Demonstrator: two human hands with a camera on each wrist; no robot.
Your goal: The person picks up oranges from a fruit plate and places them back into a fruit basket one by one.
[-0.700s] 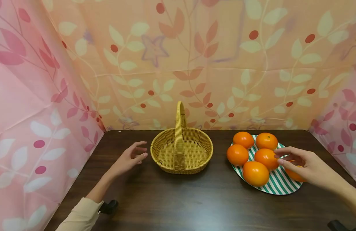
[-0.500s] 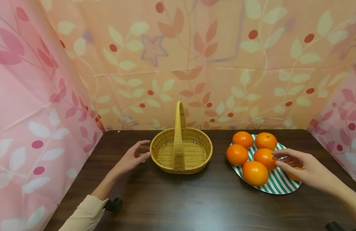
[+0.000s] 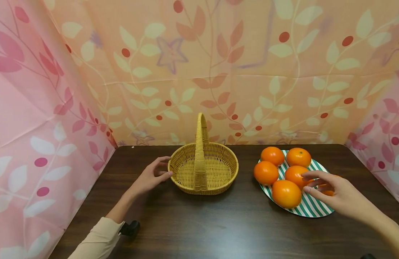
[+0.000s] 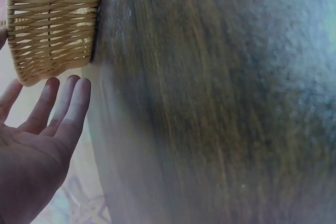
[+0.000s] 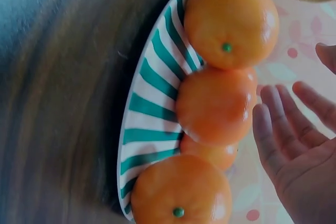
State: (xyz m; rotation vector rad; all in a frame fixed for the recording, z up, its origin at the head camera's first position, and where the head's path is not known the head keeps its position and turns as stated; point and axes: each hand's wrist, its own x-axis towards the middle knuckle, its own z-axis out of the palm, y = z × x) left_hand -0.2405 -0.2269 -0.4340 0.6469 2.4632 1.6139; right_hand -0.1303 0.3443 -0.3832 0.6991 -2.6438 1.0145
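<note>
A yellow wicker basket [image 3: 218,169] with a tall arched handle stands upright, nothing in it. My left hand [image 3: 150,177] is at its left rim, fingers loosely spread; whether the thumb touches the rim I cannot tell. In the left wrist view, the other fingers [image 4: 75,111] reach just short of the basket wall [image 4: 52,30]. On a green-and-white striped plate [image 3: 312,207] lie several oranges [image 3: 286,194]. My right hand [image 3: 340,190] hovers over the plate's right side with loosely bent fingers, holding nothing. It partly hides an orange [image 3: 329,193] beneath it.
Both the basket and the plate rest on a dark wooden table [image 3: 199,230]. Behind them hangs a floral curtain [image 3: 218,72], with pink floral cloth [image 3: 31,144] along the left side and more at the right. A dark strap piece [image 3: 129,228] shows at my left wrist.
My left hand has moved right, up to the basket's rim. My right hand has drifted slightly left over the oranges. Basket, plate and oranges have stayed in place.
</note>
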